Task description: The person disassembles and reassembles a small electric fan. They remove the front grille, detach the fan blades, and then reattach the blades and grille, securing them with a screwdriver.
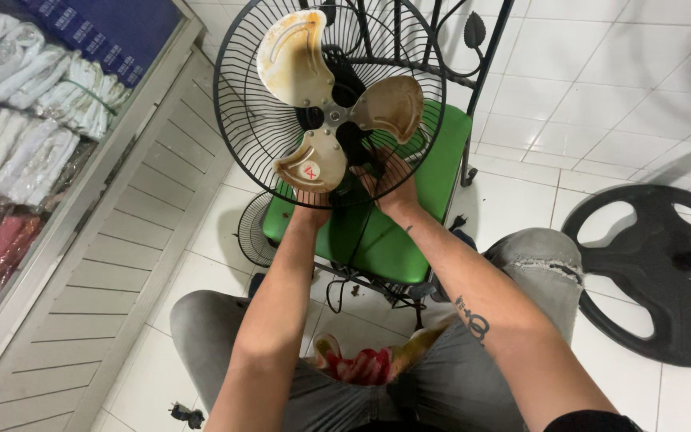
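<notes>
- Fan: upright on green chair seat; front guard off, stained blades still mounted in rear grille.
- Left hand, right hand: apart, behind the grille's lower part; grip mostly hidden.
- Round black base lies detached on white tiled floor.
- Shelf of folded cloth at left.

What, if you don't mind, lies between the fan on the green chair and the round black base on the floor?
In the head view, only bare white floor tiles separate the fan on the green chair from the round black base; the chair's black metal frame edges that gap.
</notes>
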